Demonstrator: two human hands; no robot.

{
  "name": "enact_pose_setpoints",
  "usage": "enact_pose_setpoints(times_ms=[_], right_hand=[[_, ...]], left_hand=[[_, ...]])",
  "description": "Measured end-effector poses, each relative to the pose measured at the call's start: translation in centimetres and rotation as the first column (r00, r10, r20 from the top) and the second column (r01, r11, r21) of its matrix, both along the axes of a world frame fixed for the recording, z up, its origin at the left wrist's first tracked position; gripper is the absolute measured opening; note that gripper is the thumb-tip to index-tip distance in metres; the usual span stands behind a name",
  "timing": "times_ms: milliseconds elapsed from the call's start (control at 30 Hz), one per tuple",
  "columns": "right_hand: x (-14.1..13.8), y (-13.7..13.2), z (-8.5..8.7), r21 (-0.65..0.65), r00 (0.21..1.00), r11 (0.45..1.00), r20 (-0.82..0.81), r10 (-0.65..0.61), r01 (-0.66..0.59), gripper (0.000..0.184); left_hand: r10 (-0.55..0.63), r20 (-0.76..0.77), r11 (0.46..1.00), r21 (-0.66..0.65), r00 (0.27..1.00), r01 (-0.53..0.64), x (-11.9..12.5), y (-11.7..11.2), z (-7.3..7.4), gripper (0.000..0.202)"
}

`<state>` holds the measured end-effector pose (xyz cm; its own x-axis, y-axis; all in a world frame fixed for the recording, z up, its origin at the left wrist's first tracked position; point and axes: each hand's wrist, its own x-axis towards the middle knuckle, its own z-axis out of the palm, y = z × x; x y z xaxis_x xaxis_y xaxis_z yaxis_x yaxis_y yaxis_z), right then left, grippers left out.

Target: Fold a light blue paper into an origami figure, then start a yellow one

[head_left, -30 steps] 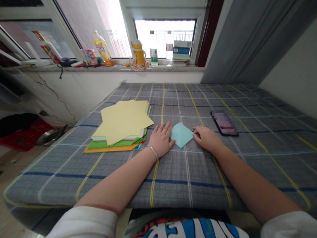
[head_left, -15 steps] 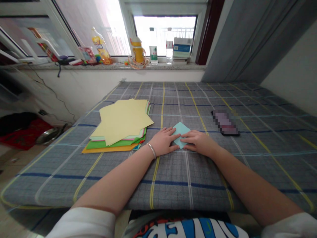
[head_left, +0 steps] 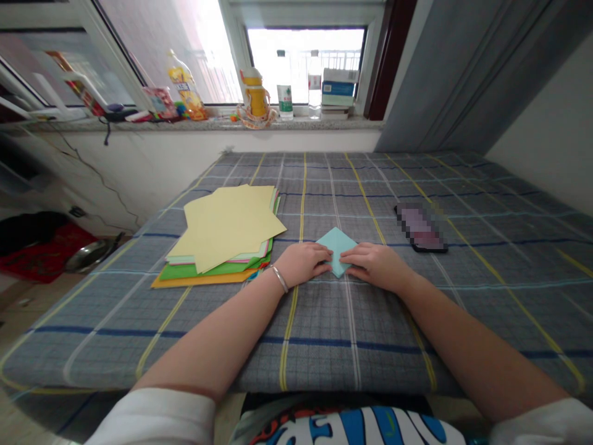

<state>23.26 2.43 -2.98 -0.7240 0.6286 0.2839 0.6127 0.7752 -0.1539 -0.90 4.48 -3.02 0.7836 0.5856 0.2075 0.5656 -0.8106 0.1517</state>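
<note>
The left hand and right hand rest with fingers pressed together against the edges of a pale blue folded paper diamond on a grey plaid cloth, seemingly mid-fold, calling for a firm crease.

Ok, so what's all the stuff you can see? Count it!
folded paper square: 1, light blue, between the hands
paper stack: 1, yellow, green and orange, left of the left hand
phone: 1, dark, right on the cloth
checked cloth: 1, grey with blue and yellow lines, under the paper
clear bottles: 2, see-through, windowsill
yellow flask: 1, yellow, windowsill
yellow-labelled bottle: 1, yellow, windowsill left
box stack: 1, blue and white, windowsill right
mat: 1, red, floor left
metal dish: 1, silver, floor beside mat
bracelet: 1, silver, left wrist
left hand: 1, on the paper
right hand: 1, on the paper
</note>
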Motion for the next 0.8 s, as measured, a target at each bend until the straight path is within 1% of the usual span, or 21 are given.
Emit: enact_pose_setpoints(times_ms=[67,167,267,367,500,600,800], right_hand=[[0.07,0.05,-0.01,-0.021,1.000,1.000,-0.015,-0.023,0.022,0.026],[0.07,0.09,-0.07,-0.037,0.999,0.998,-0.028,-0.043,0.042,0.025],[-0.12,-0.06,-0.01,-0.011,0.997,0.997,-0.017,-0.076,0.076,0.024],[-0.39,-0.26,0.13,0.024,0.992,0.992,-0.001,-0.125,0.124,0.023],[-0.47,-0.25,0.09,0.046,0.975,0.974,-0.002,-0.224,0.224,0.022],[-0.35,-0.14,-0.03,0.019,0.952,0.952,-0.044,-0.303,0.304,0.020],[-0.32,-0.01,-0.17,-0.064,0.943,0.948,-0.103,-0.317,0.311,0.019]], left_hand=[[0.002,-0.003,1.000,0.018,1.000,-0.002,-0.02,-0.03,0.17,0.024],[0.012,-0.029,0.997,0.079,1.000,-0.010,0.11,-0.08,0.36,0.026],[0.036,-0.064,0.991,0.132,0.997,-0.027,0.38,-0.06,0.38,0.027],[0.082,-0.068,0.986,0.149,0.994,-0.072,0.59,-0.03,0.27,0.027],[0.149,0.007,0.982,0.119,0.989,-0.149,0.54,-0.17,0.18,0.025],[0.173,0.043,0.982,0.072,0.984,-0.175,0.49,-0.35,0.17,0.025],[0.179,0.044,0.983,0.032,0.983,-0.180,0.91,-0.23,-0.32,0.026]])
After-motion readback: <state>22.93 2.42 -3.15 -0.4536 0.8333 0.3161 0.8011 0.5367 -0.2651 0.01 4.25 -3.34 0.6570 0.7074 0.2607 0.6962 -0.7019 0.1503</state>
